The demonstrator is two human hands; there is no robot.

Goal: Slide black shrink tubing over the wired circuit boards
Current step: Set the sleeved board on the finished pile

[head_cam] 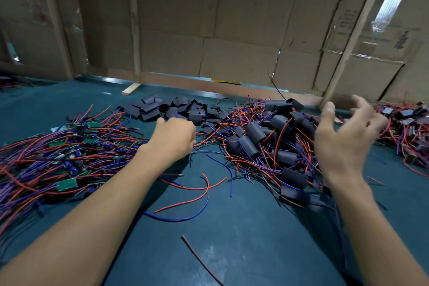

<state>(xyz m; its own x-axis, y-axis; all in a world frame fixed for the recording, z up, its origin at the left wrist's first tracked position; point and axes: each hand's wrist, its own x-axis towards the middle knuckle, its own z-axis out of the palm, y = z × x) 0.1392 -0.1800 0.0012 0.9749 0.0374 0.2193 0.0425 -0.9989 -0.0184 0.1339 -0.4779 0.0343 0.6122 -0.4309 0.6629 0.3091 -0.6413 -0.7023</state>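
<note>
At far left lie our bare green circuit boards [66, 184], tangled in glossy red and blue wires. Our left hand [174, 137] curls near the flat matte black tubing pieces [167, 109]; whether it grips anything we cannot tell. Sleeved boards [274, 137] heap centre. Our right hand [346, 137] hovers spread, empty. Snagged leads could drag neighbouring boards along.
</note>
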